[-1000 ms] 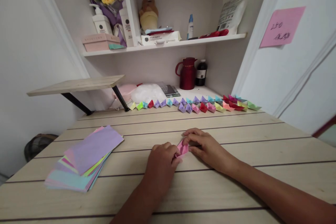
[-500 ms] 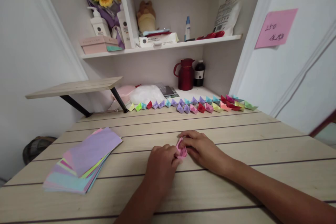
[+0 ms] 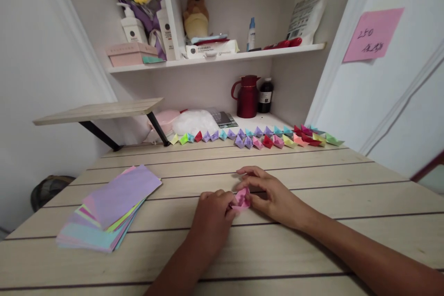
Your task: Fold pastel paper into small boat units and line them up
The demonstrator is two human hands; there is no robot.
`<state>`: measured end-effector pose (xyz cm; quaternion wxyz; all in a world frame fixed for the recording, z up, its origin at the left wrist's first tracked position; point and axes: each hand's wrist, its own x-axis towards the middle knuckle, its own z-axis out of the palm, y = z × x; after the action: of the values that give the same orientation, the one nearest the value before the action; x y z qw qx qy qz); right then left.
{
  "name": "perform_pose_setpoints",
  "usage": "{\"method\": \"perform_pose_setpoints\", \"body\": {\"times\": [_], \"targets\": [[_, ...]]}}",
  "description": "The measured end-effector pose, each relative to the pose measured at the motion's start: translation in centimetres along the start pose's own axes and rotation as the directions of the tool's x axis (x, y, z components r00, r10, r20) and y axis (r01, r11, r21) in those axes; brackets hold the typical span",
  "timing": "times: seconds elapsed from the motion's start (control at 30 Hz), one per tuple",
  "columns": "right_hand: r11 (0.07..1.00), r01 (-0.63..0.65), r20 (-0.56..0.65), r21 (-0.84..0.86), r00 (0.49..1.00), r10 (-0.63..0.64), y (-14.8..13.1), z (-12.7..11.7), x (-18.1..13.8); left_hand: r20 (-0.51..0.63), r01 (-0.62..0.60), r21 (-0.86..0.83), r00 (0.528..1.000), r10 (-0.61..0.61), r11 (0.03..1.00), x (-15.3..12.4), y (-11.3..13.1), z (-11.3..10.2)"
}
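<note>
One pink folded paper (image 3: 243,198) was held well in from the far edge of the table (image 3: 104,270), gripped by the left hand (image 3: 214,212) and right hand (image 3: 275,197), paper boats (image 3: 267,142) lining that edge.

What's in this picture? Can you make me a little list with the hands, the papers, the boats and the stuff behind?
Left hand: holding the left side of a pink folded paper
Right hand: fingers around the paper's right side; grip unclear
Paper stack: fanned out on the left, purple sheet on top
Paper boats: many colours, lined along the back of the table
Behind the boats: red jug beside a dark bottle
</note>
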<state>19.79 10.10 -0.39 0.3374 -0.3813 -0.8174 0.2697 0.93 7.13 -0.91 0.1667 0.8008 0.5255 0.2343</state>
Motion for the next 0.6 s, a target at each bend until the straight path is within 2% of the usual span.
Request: {"method": "perform_pose_setpoints", "body": {"times": [0.33,0.6], "targets": [[0.983,0.046,0.070,-0.180,0.997,-0.034,1.0,0.3,0.3,0.043,0.001,0.070,0.999,-0.004,0.998,-0.1,0.6,-0.2],[0.957,0.020,0.130,-0.290,0.991,0.019,0.7,0.3,1.1,0.044,0.042,0.176,0.998,-0.051,0.984,0.1,1.4,0.1]]}}
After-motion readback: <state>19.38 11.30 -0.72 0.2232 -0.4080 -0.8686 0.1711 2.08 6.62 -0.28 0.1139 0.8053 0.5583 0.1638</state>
